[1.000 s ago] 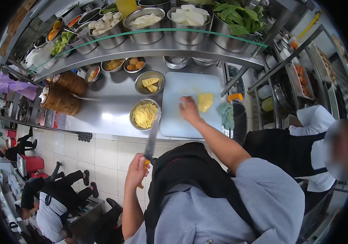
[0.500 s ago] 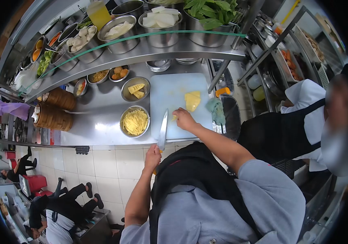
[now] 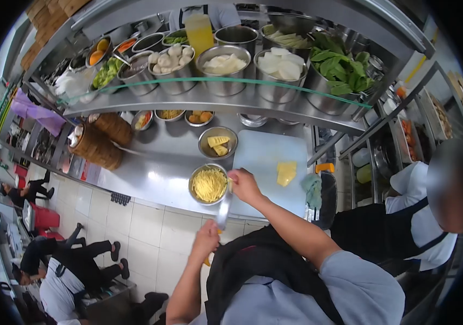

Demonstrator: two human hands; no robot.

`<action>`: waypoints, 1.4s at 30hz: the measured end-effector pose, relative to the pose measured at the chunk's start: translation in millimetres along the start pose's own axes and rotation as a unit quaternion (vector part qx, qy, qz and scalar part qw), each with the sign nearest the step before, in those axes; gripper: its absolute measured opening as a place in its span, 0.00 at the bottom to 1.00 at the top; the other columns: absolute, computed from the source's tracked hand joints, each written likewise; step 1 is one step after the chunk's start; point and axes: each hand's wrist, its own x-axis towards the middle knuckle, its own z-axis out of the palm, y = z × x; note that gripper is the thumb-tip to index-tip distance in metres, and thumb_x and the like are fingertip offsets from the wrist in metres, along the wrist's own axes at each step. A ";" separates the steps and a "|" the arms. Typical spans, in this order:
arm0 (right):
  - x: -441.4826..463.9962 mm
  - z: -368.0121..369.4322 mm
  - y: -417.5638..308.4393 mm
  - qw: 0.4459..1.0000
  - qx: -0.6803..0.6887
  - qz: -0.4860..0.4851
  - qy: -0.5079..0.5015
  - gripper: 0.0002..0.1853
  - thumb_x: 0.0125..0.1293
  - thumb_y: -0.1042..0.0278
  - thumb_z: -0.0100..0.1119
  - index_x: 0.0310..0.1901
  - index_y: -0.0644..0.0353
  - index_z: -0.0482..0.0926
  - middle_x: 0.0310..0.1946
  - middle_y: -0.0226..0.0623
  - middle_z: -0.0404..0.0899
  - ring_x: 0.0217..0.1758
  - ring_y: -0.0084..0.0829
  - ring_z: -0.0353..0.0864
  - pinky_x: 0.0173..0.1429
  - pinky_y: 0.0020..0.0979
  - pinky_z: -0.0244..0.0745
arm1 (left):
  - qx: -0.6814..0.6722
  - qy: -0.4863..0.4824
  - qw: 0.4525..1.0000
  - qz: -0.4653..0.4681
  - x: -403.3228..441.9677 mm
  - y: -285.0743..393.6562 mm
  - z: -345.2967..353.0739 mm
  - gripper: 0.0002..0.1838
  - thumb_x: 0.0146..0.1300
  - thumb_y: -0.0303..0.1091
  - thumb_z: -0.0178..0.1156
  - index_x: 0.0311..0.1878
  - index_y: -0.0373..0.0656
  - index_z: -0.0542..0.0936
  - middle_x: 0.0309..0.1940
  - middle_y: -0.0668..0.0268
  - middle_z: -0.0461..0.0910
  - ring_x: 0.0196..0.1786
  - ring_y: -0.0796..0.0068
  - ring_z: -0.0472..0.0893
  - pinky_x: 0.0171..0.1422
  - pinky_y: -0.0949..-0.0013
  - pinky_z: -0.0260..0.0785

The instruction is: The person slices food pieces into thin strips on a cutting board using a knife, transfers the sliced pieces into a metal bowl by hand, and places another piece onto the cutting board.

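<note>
We have the left hand (image 3: 206,238) closed round the knife (image 3: 224,212) at the counter's near edge, blade pointing toward the right hand (image 3: 246,187), whose fingers bunch at the right side of the metal bowl (image 3: 192,194); we can't tell if they pinch anything. We see yellow strips (image 3: 209,183) heaped in that bowl, and yellow slices (image 3: 286,173) on the cutting board (image 3: 264,145) to its right, near the greenish cloth (image 3: 312,189). Behind it, we mark yellow chunks (image 3: 219,142) in another bowl (image 3: 233,139).

Room over board (image 3: 266,162), knife (image 3: 223,213) beside bowl (image 3: 207,202)
</note>
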 end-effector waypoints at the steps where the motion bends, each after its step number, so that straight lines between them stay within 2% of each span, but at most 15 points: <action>1: 10.1 10.7 -8.7 0.999 0.013 0.009 -0.029 0.15 0.60 0.80 0.58 0.48 0.60 0.84 0.42 0.47 0.84 0.45 0.47 0.84 0.52 0.42 0.80 | 0.009 0.018 1.000 -0.005 -5.4 4.9 -14.7 0.15 0.82 0.42 0.47 0.52 0.41 0.77 0.24 0.64 0.79 0.21 0.75 0.79 0.25 0.68 0.74; 3: 10.1 30.0 -17.4 0.997 0.027 0.024 -0.066 0.17 0.61 0.79 0.57 0.51 0.59 0.84 0.47 0.49 0.85 0.50 0.49 0.84 0.56 0.41 0.80 | 0.007 0.023 1.000 -0.016 -8.1 4.7 -37.2 0.15 0.82 0.42 0.47 0.52 0.41 0.77 0.25 0.64 0.79 0.21 0.76 0.79 0.25 0.69 0.74; 5: 7.7 45.6 -20.8 0.993 -0.044 -0.104 -0.018 0.21 0.64 0.73 0.59 0.59 0.55 0.84 0.66 0.54 0.77 0.68 0.57 0.74 0.71 0.52 0.71 | -0.007 0.022 0.999 -0.031 -4.9 2.1 -51.9 0.14 0.82 0.42 0.47 0.51 0.41 0.75 0.25 0.65 0.78 0.21 0.78 0.77 0.25 0.71 0.74; 6: 1.5 47.1 -27.7 0.993 -0.045 -0.104 -0.022 0.21 0.64 0.73 0.59 0.59 0.55 0.84 0.66 0.54 0.77 0.68 0.57 0.74 0.71 0.52 0.71 | -0.010 0.023 0.999 -0.033 -2.8 -3.2 -55.1 0.14 0.82 0.42 0.47 0.51 0.41 0.75 0.25 0.65 0.78 0.21 0.78 0.77 0.25 0.71 0.74; 8: -20.0 45.0 -46.9 0.955 -0.151 -0.223 -0.126 0.23 0.74 0.57 0.54 0.68 0.50 0.79 0.79 0.53 0.59 0.81 0.62 0.56 0.80 0.64 0.53 | -0.066 0.006 0.997 -0.039 3.5 -12.7 -59.4 0.14 0.82 0.41 0.46 0.52 0.40 0.74 0.26 0.65 0.78 0.21 0.78 0.76 0.25 0.71 0.73; 9: -27.1 47.9 -48.3 0.954 -0.153 -0.224 -0.130 0.23 0.74 0.57 0.54 0.68 0.50 0.79 0.79 0.53 0.59 0.81 0.62 0.56 0.80 0.64 0.53 | -0.071 0.006 0.997 -0.040 3.8 -13.5 -60.3 0.14 0.82 0.41 0.46 0.52 0.40 0.74 0.26 0.65 0.78 0.21 0.78 0.76 0.25 0.71 0.73; 11: -37.2 53.7 -50.6 0.931 -0.185 -0.224 -0.221 0.28 0.79 0.45 0.46 0.72 0.48 0.74 0.83 0.52 0.50 0.85 0.65 0.44 0.82 0.71 0.37 | -0.118 -0.009 0.992 -0.041 2.2 -13.8 -61.9 0.14 0.83 0.40 0.46 0.52 0.40 0.74 0.27 0.65 0.78 0.22 0.78 0.75 0.26 0.71 0.73; 15: -10.7 63.1 -40.8 0.914 -0.302 -0.156 -0.222 0.30 0.81 0.44 0.41 0.78 0.43 0.67 0.85 0.49 0.46 0.86 0.64 0.40 0.82 0.74 0.31 | -0.149 -0.026 0.987 -0.062 -10.6 -20.7 -84.4 0.13 0.82 0.40 0.46 0.53 0.40 0.74 0.28 0.65 0.77 0.23 0.78 0.75 0.26 0.71 0.72; 19: 5.7 69.8 -28.4 0.918 -0.333 -0.148 -0.160 0.29 0.79 0.44 0.44 0.75 0.46 0.71 0.84 0.49 0.50 0.87 0.61 0.41 0.83 0.73 0.31 | -0.133 -0.059 0.988 -0.050 -39.4 -30.9 -124.5 0.12 0.82 0.39 0.46 0.53 0.40 0.74 0.28 0.65 0.76 0.23 0.78 0.74 0.26 0.71 0.70; 22: -3.1 71.3 -51.3 0.924 -0.348 -0.104 -0.119 0.28 0.74 0.46 0.54 0.71 0.48 0.76 0.83 0.48 0.52 0.87 0.60 0.42 0.82 0.72 0.34 | -0.108 -0.078 0.990 -0.051 -49.4 -39.8 -153.8 0.12 0.82 0.38 0.46 0.54 0.41 0.74 0.27 0.65 0.76 0.22 0.78 0.74 0.25 0.71 0.69; 24: -7.6 68.9 -81.8 0.960 -0.250 -0.089 -0.086 0.28 0.68 0.50 0.65 0.68 0.49 0.78 0.81 0.48 0.55 0.85 0.62 0.46 0.81 0.71 0.40 | -0.083 -0.106 0.989 -0.056 -43.0 -49.3 -168.5 0.12 0.82 0.38 0.46 0.54 0.41 0.74 0.27 0.65 0.76 0.22 0.78 0.74 0.25 0.71 0.69; 31: -51.7 71.6 -52.9 0.982 -0.161 -0.071 0.073 0.20 0.60 0.58 0.72 0.52 0.55 0.86 0.70 0.45 0.70 0.77 0.54 0.62 0.76 0.61 0.55 | -0.077 -0.057 0.995 -0.007 -19.0 -58.9 -188.5 0.11 0.82 0.40 0.50 0.52 0.43 0.73 0.27 0.67 0.76 0.22 0.80 0.74 0.23 0.74 0.69; 36: -42.4 -16.4 60.0 0.948 -0.124 0.076 0.281 0.13 0.57 0.68 0.71 0.45 0.56 0.85 0.47 0.47 0.84 0.54 0.53 0.81 0.60 0.48 0.75 | -0.112 0.009 0.994 0.003 -25.3 -45.3 -177.9 0.10 0.82 0.39 0.51 0.53 0.43 0.73 0.27 0.67 0.76 0.22 0.80 0.74 0.23 0.74 0.69; 38: -41.0 -54.7 139.1 0.916 -0.214 0.101 0.323 0.18 0.58 0.66 0.71 0.49 0.61 0.83 0.47 0.52 0.83 0.54 0.52 0.81 0.60 0.48 0.75 | -0.119 -0.005 0.993 0.003 -28.6 -39.2 -158.5 0.10 0.82 0.39 0.51 0.54 0.43 0.73 0.26 0.67 0.76 0.22 0.79 0.74 0.23 0.73 0.69; 42: -42.7 -121.0 168.5 0.883 -0.327 0.287 0.175 0.26 0.53 0.54 0.75 0.50 0.60 0.83 0.47 0.53 0.84 0.51 0.53 0.84 0.56 0.49 0.80 | -0.135 -0.055 0.989 0.008 -38.0 -11.1 -108.4 0.10 0.81 0.37 0.53 0.54 0.41 0.73 0.26 0.67 0.76 0.23 0.78 0.75 0.25 0.71 0.70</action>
